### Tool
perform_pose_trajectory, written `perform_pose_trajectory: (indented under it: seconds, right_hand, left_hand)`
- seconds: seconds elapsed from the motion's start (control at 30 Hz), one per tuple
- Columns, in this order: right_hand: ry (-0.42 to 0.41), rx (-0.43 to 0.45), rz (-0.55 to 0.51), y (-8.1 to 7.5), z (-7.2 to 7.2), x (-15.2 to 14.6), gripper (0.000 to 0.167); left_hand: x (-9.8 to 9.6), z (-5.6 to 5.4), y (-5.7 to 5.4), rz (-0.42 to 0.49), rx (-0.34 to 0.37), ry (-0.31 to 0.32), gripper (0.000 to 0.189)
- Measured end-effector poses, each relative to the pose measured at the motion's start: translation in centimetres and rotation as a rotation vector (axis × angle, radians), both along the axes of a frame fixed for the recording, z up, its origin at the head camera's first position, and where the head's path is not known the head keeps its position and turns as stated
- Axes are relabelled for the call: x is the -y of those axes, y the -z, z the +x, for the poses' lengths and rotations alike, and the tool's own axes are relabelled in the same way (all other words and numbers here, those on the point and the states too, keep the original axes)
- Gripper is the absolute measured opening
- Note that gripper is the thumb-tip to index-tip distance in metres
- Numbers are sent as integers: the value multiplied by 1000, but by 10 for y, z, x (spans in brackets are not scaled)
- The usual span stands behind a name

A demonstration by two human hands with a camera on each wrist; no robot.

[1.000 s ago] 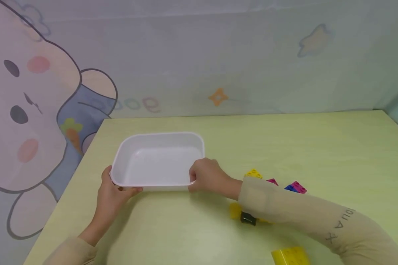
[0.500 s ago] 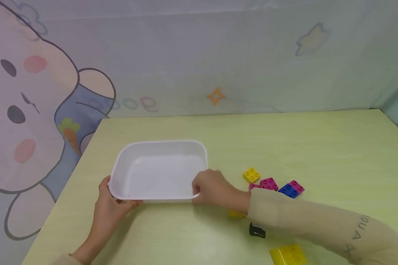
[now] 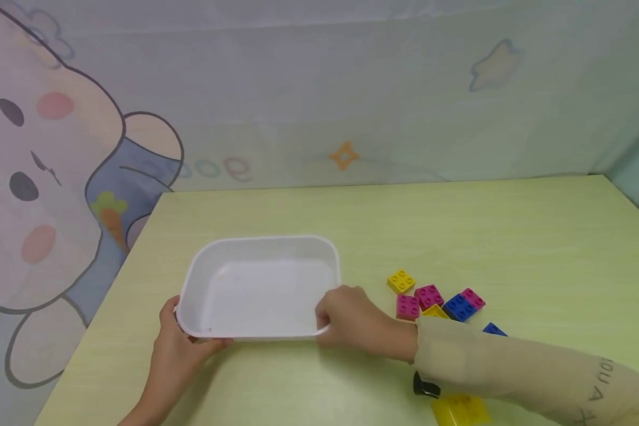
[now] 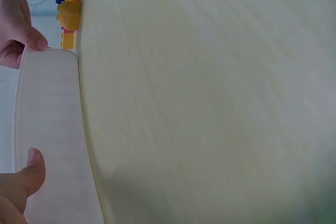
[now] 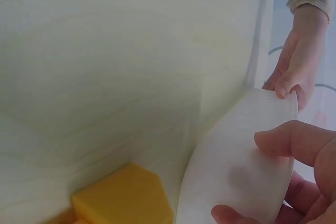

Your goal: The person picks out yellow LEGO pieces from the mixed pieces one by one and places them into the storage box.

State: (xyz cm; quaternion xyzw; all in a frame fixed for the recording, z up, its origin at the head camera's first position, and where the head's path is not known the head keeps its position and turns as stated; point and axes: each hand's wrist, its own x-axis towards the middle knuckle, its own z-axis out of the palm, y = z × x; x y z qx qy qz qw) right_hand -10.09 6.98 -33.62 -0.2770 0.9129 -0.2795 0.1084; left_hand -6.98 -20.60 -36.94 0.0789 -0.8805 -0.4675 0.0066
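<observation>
A white rectangular plastic tray [image 3: 266,296], with nothing in it but a tiny speck or two, is held between both hands on the left half of the table. The left hand [image 3: 178,355] grips its near left corner, thumb along the front wall and fingers round the side. At the near right corner, the right hand [image 3: 354,322] pinches the rim, some fingers inside it. In the left wrist view the left thumb [image 4: 34,171] lies flat against the tray's outer wall [image 4: 58,119]. The right wrist view shows the right thumb [image 5: 281,137] pressed on that wall, close over the tabletop.
Several toy bricks lie right of the tray: a yellow one [image 3: 402,281], pink ones [image 3: 429,296] and a blue one [image 3: 460,307]. The right sleeve [image 3: 490,361] hides others. A black piece [image 3: 425,386] and a large yellow piece [image 3: 460,410] sit nearer. A printed curtain [image 3: 298,89] hangs behind.
Both hands have brought the tray down the view toward the person and slightly right. The right sleeve has moved along, uncovering more bricks behind it.
</observation>
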Motion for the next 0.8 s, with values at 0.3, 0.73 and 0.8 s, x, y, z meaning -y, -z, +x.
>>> perform_pose_trajectory:
  seconds: [0.3,0.73,0.8]
  right_hand:
    - [0,33,-6,-3,8,-5,20]
    - [2,43,-13,-3,18,-10,19]
    - [0,42,-14,-3,20,-11,19]
  left_hand:
    - [-5,8,-1,20,8,5,110]
    - [-11,21,0,37,0,5,103]
    - [-12,23,0,31,2,1,103]
